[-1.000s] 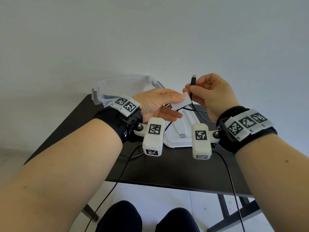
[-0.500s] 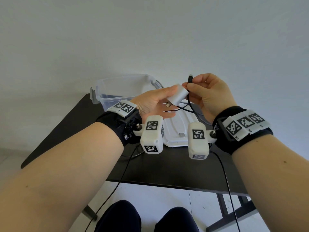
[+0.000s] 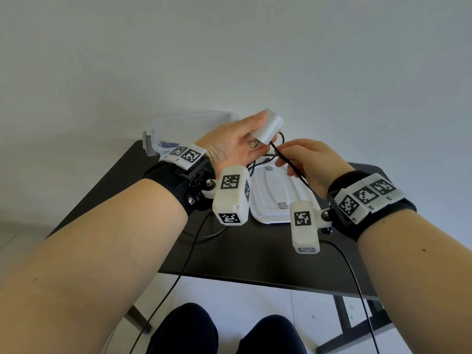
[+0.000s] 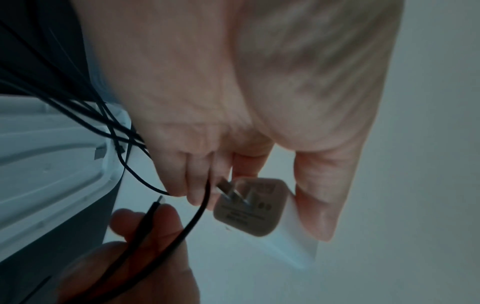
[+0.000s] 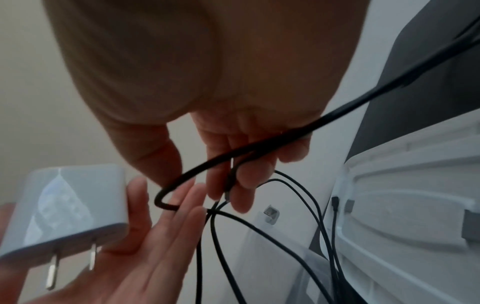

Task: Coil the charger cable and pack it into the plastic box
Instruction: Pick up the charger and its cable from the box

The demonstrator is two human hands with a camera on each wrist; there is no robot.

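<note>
Left hand (image 3: 236,141) grips the white charger block (image 3: 268,129); right hand (image 3: 307,163), at its 4 o'clock, pinches the black cable (image 3: 286,159) above the surface (image 3: 255,251).

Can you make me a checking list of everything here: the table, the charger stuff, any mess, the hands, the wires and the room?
Surface: dark table, partly covered by the job's things.
Job's things: white charger plug held up, prongs showing; black charger cable still loose, not coiled; clear plastic box open at the table's far left; white lid lying flat beside it.
Clutter: nothing seen.
Hands: left hand grips the plug; right hand pinches the cable near its end.
Cables: charger cable loops over the lid; thin black wires hang from the wrist cameras.
Surroundings: plain pale wall, white floor, person's dark-clothed knees.
</note>
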